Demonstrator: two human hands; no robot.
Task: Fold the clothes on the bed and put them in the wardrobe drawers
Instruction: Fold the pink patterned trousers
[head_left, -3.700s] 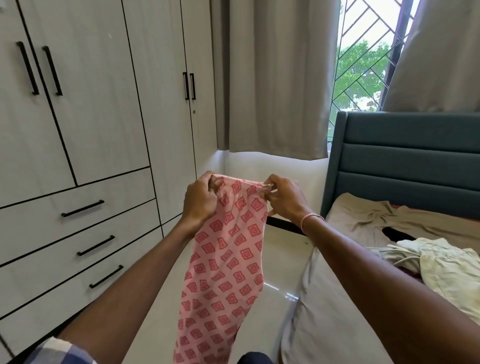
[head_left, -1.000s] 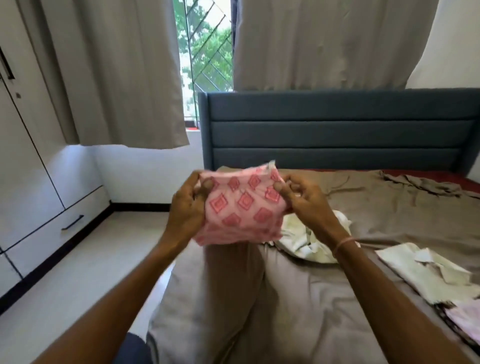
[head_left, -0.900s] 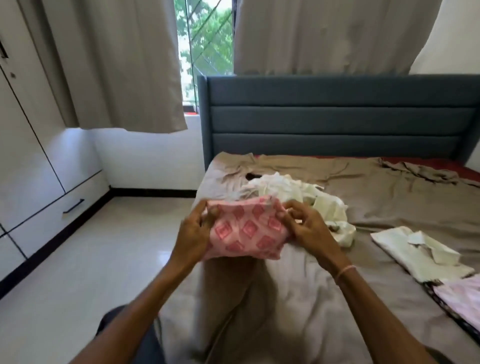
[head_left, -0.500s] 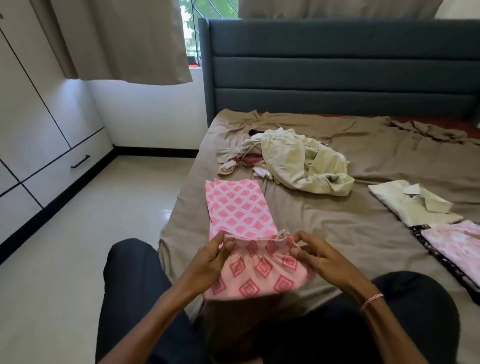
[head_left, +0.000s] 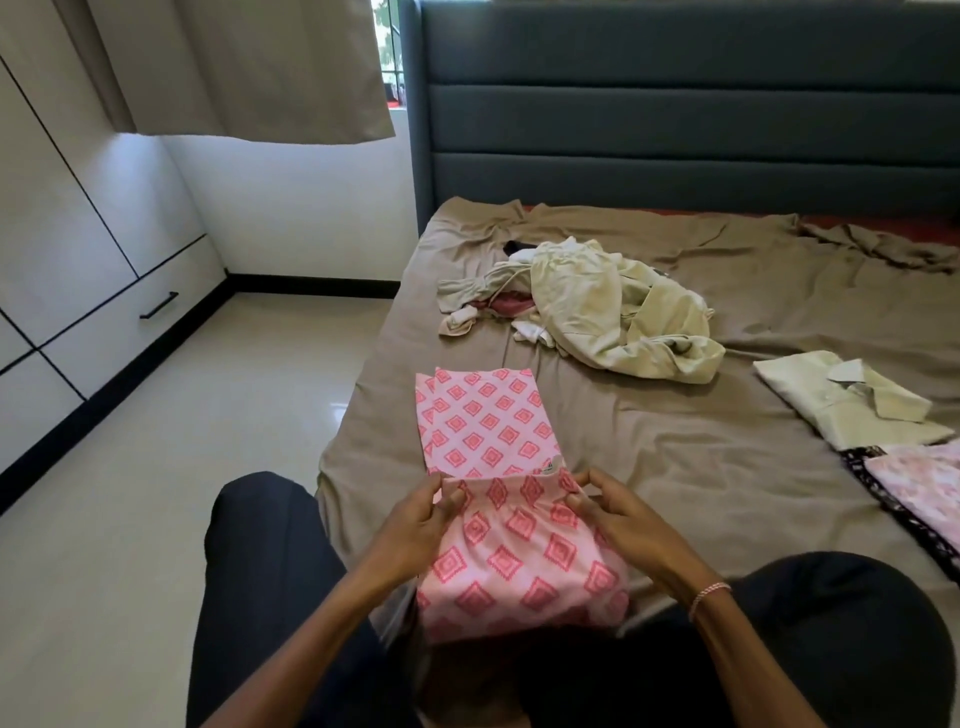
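A pink garment with red diamond print (head_left: 483, 431) lies partly flat on the brown bed sheet (head_left: 675, 457), its near part raised toward me. My left hand (head_left: 415, 525) pinches the garment's waist edge at the left corner. My right hand (head_left: 618, 514) pinches the same edge at the right corner. A heap of unfolded cream clothes (head_left: 597, 306) lies further up the bed. A folded cream shirt (head_left: 841, 400) and a folded pale pink garment (head_left: 924, 488) rest at the right.
The wardrobe's lower drawer (head_left: 130, 312) with a black handle stands at the left across the pale tiled floor (head_left: 156, 467). A grey-blue headboard (head_left: 675, 104) backs the bed. A beige curtain (head_left: 249, 67) hangs above left. My dark-trousered knees frame the bed's near corner.
I have turned from the wardrobe to the bed and sat down. The pink garment went from hanging in the air to laid out on the sheet, both hands still on its waist edge.
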